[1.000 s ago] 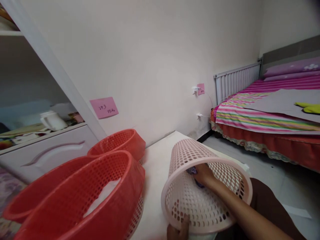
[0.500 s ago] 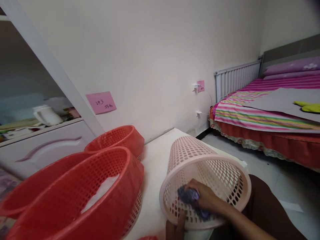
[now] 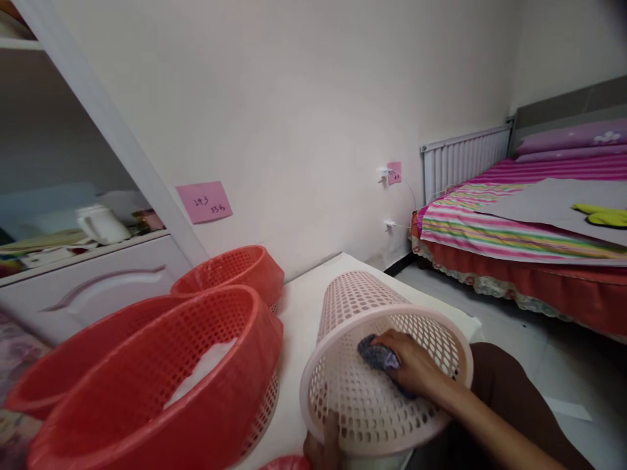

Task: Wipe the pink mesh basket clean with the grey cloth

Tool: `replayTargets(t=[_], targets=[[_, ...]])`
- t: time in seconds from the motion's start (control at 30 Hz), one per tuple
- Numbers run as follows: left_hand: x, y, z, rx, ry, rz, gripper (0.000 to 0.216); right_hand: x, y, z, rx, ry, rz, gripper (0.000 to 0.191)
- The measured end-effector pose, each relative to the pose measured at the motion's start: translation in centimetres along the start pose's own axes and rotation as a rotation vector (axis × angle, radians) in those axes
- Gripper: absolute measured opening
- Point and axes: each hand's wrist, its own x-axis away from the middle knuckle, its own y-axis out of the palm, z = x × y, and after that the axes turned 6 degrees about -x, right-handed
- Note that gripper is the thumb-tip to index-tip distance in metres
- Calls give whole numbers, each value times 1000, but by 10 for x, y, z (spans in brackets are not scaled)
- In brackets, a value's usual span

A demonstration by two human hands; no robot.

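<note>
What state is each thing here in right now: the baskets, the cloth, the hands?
pink basket: tipped on its side, mouth toward the camera.
purple cloth: bunched, pressed inside the pink basket.
right hand: inside the basket, closed on the cloth.
left hand: gripping the basket's lower rim.
red baskets: tilted, nested together.
bed: made, striped cover.

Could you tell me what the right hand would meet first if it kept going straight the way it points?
The right hand, holding a purple cloth inside the pink basket, points toward the basket's left inner wall. It would probably meet that wall first, though depth is unclear.
</note>
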Motion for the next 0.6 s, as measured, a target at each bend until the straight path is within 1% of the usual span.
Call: replayTargets(t=[0.13, 0.23, 0.33, 0.4, 0.47, 0.53, 0.6], targets=[[-8, 16, -3, 47, 39, -116, 63, -46, 4, 12, 86, 75, 121, 57], [-8, 21, -12, 43, -2, -215, 59, -80, 17, 23, 125, 84, 177, 47], [-7, 21, -18, 21, -42, -232, 56, -100, 34, 33, 150, 88, 177, 38], [-7, 20, -20, 19, -47, -227, 62, -102, 43, 37, 162, 116, 161, 39], [-6, 20, -20, 21, -61, -237, 67, -97, 49, 36, 168, 138, 127, 41], [-6, 19, -18, 10, -64, -246, 64, -84, 51, 31, 162, 142, 63, 41], [-5, 18, -15, 0, -60, -257, 62, -63, 50, 24, 138, 120, -25, 40]])
